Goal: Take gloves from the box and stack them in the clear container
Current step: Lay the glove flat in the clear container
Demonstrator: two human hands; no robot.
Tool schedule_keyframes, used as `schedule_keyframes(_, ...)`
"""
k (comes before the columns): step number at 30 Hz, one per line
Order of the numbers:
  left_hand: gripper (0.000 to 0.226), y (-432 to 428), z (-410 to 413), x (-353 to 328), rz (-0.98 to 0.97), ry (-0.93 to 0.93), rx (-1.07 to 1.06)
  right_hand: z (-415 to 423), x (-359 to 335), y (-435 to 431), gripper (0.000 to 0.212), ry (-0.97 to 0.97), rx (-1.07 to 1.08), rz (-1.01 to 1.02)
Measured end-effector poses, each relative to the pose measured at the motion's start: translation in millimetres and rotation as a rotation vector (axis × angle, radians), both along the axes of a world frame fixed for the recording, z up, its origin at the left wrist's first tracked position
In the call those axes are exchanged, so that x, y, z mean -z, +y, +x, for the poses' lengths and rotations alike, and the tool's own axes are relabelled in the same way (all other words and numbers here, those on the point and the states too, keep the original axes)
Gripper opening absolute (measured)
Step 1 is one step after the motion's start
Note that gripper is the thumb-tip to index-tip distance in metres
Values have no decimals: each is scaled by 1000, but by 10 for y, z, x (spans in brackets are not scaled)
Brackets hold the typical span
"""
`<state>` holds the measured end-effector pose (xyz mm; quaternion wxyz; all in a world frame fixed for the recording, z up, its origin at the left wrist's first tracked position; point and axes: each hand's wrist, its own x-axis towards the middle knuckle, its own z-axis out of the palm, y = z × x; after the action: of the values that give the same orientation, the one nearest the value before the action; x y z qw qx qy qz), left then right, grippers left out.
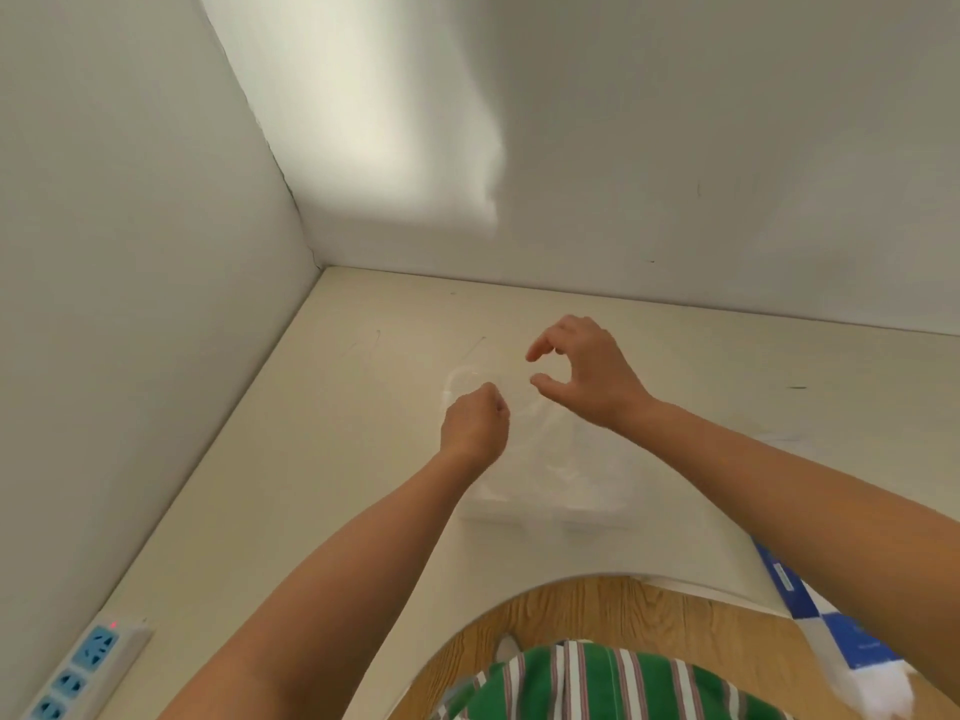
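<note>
Left hand (475, 423): fingers curled tight, knuckles up, pinching a thin clear glove (465, 379). The film is very faint. I make out only a pale loop past my knuckles and a fold trailing toward the clear container (545, 504). The hand is over the container's far left corner.

Right hand (587, 374): holds nothing. Thumb and forefinger are spread in a wide C and the other fingers are loosely bent. It hovers over the container's far edge, near the left hand but apart from it.

Clear container: on the table (311, 459), between my forearms, close to the table's front edge. There is crumpled clear film inside; I cannot count the pieces.

Box (841, 631): blue and white, to the right of the container, nearer me, partly cut off by the frame. Something white is bunched at its near end.

Power strip (78, 662): well to the left of the container, along the side wall (130, 304), with a red light on.

Nearer than the container: my green striped shirt (597, 683), with wooden floor (623, 605) showing under the curved table edge.
</note>
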<state>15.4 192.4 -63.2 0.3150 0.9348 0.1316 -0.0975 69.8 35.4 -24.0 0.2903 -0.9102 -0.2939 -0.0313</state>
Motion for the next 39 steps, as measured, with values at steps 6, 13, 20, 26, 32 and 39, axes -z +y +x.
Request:
schedule_keyframes(6, 15, -20, -18, 102, 289, -24, 137, -263, 387, 122, 45, 316, -105, -491)
schedule_keyframes(13, 42, -56, -21, 133, 574, -155, 295, -314, 800, 141, 79, 443, -69, -710)
schedule_keyframes(20, 52, -132, 78, 266, 344, 240, 506, -298, 883, 154, 87, 467, -73, -698)
schedule_keyframes(26, 96, -53, 59, 393, 454, 466, 575, -337, 916, 80, 105, 464, -51, -853)
schedule_keyframes(32, 98, -90, 32, 584, 379, 477, 435, -339, 1012, 149, 100, 489, -40, -907)
schedule_keyframes(39, 83, -39, 83, 478, 369, 459, 449, -295, 947, 153, 93, 481, -94, -890)
